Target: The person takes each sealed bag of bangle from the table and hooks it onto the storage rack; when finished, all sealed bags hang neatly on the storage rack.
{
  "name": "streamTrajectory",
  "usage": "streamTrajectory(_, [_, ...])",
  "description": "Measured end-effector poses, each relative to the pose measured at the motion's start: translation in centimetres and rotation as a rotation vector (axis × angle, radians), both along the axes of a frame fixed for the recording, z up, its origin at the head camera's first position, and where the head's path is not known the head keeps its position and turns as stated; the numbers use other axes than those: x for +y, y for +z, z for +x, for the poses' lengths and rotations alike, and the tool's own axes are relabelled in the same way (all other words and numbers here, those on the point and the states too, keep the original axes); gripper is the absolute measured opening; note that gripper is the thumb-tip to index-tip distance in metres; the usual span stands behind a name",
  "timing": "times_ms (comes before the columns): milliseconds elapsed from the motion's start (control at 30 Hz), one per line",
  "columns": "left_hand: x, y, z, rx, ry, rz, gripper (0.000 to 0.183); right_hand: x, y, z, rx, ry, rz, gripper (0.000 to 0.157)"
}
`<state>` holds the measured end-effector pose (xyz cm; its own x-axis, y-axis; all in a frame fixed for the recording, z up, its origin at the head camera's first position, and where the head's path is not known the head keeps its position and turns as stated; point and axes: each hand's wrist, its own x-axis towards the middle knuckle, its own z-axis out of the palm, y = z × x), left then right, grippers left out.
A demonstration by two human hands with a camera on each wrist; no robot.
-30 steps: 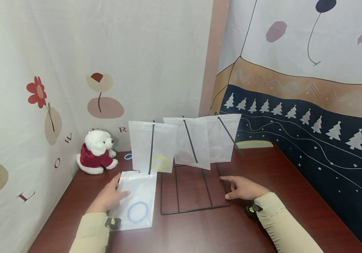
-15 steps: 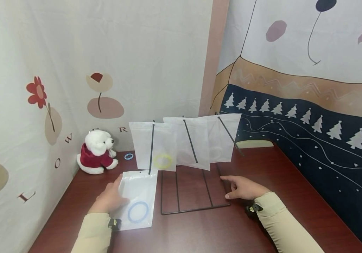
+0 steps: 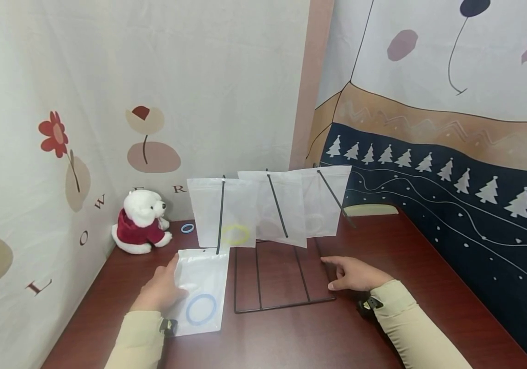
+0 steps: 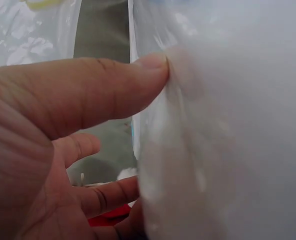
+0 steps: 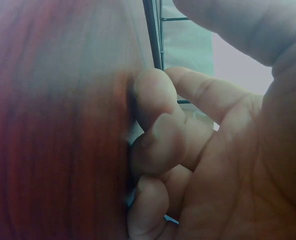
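Note:
My left hand (image 3: 157, 289) pinches the left edge of a clear-fronted white zip bag (image 3: 203, 277) with a blue ring (image 3: 201, 309) inside. In the left wrist view the thumb (image 4: 150, 67) dents the bag, other fingers lying behind its edge. The bag's top meets the tip of the rack's front left rod; whether it hangs there I cannot tell. On the right, my right hand (image 3: 357, 272) touches the base of a black wire rack (image 3: 286, 306) with its index finger. In the right wrist view the other fingertips (image 5: 155, 92) rest against the tabletop.
Three more white bags hang behind the rods: a left one (image 3: 208, 210) with a yellow ring (image 3: 235, 234), a middle one (image 3: 263, 205) and a right one (image 3: 314, 220). A plush polar bear (image 3: 141, 223) and a loose blue ring (image 3: 187, 228) sit at the table's back left.
My left hand and its bag have shifted slightly to the right. The bag with the yellow ring has swung a little, its lower edge rising. The right hand stays put.

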<state>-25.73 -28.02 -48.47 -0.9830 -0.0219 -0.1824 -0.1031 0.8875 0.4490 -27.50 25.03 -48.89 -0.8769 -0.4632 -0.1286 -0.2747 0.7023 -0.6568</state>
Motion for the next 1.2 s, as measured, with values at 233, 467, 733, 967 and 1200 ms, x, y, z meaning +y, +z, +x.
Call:
streamTrajectory(233, [-0.3, -0.2, -0.2, -0.006, -0.002, -0.001, 0.114, 0.1, -0.1, -0.1, 0.006, 0.011, -0.001, 0.074])
streamTrajectory(467, [-0.6, -0.2, -0.5, 0.003, -0.011, 0.007, 0.1, 0.1, -0.1, -0.1, 0.003, 0.012, 0.0, 0.074])
streamTrajectory(733, [-0.7, 0.1, -0.8, 0.074, -0.041, 0.037, 0.091, 0.1, -0.1, -0.1, 0.009, 0.018, 0.007, 0.074])
streamTrajectory(967, [-0.6, 0.6, -0.5, 0.108, -0.024, 0.177, 0.082, 0.1, 0.1, 0.0, 0.025, 0.035, 0.007, 0.075])
streamTrajectory(1200, [-0.6, 1.2, -0.5, 0.111, 0.047, 0.287, 0.069, 0.0, 0.1, -0.1, 0.017, 0.026, 0.008, 0.075])
